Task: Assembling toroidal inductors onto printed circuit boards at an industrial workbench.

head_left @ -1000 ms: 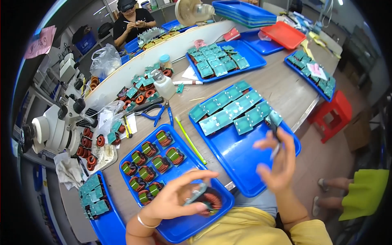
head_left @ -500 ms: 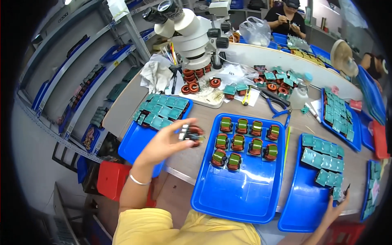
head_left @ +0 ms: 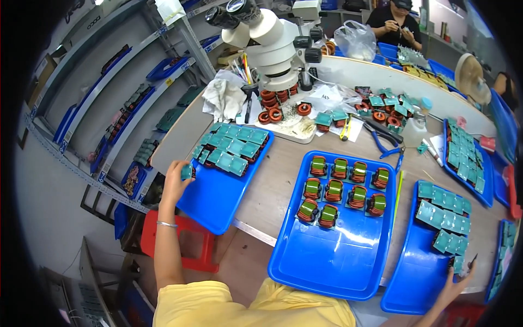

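At the left edge of the left blue tray (head_left: 210, 215), my left hand (head_left: 173, 188) pinches a coil with a small green circuit board (head_left: 187, 171). Rows of similar green-board coils (head_left: 231, 147) fill that tray's far half. My right hand (head_left: 456, 284) is closed at the near right of the right blue tray (head_left: 406, 289), with a slim dark pointed tool (head_left: 473, 261) sticking up from its fingers. Those fingers also lie against a green-board coil (head_left: 458, 265) at the end of the rows. Between the hands, the middle blue tray (head_left: 327, 270) holds several green-banded copper coils (head_left: 333, 189) standing on boards.
A white microscope (head_left: 272, 46) stands at the back, with bare red coils (head_left: 269, 115) under it. Pliers (head_left: 381, 143), a clear bottle (head_left: 415, 129) and loose coils lie behind the trays. Shelving (head_left: 109, 114) rises at left, a red stool (head_left: 185, 245) below. A person (head_left: 395, 27) works across the partition.
My left hand has carried the coil leftward from beside the middle tray to the left tray's outer edge. The view has shifted slightly. My right hand stays at the right tray.
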{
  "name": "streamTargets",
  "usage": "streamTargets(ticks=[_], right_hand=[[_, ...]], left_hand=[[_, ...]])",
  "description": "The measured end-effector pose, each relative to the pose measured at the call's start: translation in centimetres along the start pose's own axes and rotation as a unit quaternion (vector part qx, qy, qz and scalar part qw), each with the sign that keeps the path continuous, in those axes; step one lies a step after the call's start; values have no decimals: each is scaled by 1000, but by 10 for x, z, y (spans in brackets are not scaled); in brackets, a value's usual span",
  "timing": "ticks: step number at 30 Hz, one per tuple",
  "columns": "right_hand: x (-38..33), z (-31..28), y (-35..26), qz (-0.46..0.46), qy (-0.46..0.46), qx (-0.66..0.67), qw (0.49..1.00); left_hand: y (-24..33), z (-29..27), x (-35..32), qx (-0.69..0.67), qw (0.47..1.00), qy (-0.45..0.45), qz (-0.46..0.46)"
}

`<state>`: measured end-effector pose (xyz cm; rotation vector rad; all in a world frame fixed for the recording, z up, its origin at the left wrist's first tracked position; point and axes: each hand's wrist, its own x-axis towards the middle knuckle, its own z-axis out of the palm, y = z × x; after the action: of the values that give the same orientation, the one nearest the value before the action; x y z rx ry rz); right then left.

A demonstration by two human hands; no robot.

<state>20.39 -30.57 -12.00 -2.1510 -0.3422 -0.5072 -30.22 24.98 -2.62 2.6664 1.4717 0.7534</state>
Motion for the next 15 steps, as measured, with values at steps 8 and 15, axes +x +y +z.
streamTargets(ticks=[8,15], right_hand=[[-2,4,-5,-7,9,32,999],[-5,-10,-12,7,45,37,998]], left_hand=[[-37,42,3,70,994,70,-39],[-10,30,3,106,992,58,-29]])
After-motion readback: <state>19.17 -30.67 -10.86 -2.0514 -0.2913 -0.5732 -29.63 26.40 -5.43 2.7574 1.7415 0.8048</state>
